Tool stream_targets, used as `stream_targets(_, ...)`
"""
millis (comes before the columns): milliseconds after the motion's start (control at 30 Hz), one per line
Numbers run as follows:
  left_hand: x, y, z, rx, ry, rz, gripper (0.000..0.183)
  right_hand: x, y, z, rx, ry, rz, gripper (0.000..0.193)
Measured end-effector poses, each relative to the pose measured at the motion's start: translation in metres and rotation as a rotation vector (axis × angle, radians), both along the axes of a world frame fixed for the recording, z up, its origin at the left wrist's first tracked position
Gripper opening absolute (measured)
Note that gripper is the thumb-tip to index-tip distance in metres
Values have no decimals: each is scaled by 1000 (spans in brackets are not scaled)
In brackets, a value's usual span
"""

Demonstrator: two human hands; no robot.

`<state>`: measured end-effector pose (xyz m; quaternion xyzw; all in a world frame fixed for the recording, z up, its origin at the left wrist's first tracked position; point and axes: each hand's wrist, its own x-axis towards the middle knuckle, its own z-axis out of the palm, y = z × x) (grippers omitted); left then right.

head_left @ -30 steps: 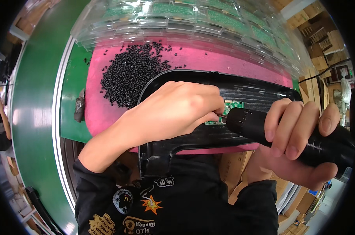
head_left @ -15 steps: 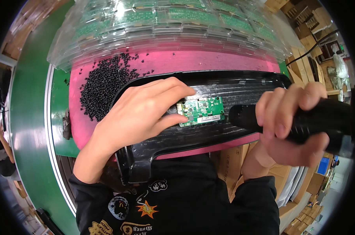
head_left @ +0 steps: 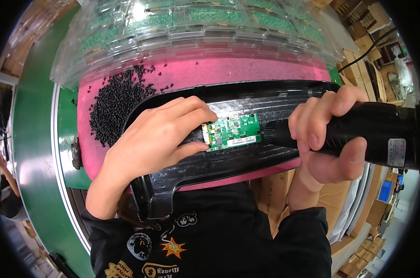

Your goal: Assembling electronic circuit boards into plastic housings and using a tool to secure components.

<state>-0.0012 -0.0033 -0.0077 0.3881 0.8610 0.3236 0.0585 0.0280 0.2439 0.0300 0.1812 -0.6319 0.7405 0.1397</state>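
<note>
A green circuit board (head_left: 237,127) lies inside a long black plastic housing (head_left: 219,164). My left hand (head_left: 159,134) is at the board's left end, thumb and fingers closed around its two corners beside the connector. My right hand (head_left: 326,134) grips a thick black electric screwdriver (head_left: 377,123), held nearly level with its nose pointing left. The nose reaches the board's right edge, near the upper right corner. Whether its bit touches a screw there is too small to tell.
A heap of small black screws (head_left: 119,99) lies left of the housing on a pink mat (head_left: 237,69). Stacked clear plastic trays (head_left: 182,41) with green boards stand behind. Cardboard boxes (head_left: 275,190) are below at the right. Another person's arm (head_left: 6,171) shows at far left.
My right hand has brought the screwdriver left, so its nose now meets the board's right edge. My left hand keeps its place on the board. The whole view has shifted slightly.
</note>
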Motion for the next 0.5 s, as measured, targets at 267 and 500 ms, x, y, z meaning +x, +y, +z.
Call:
stream_targets(267, 2, -1, -2, 8, 3, -5, 47, 0, -2, -4, -9, -4, 20, 55)
stream_targets(500, 0, 0, 8, 26, 120, 9, 40, -7, -5, -6, -18, -51, 83, 54)
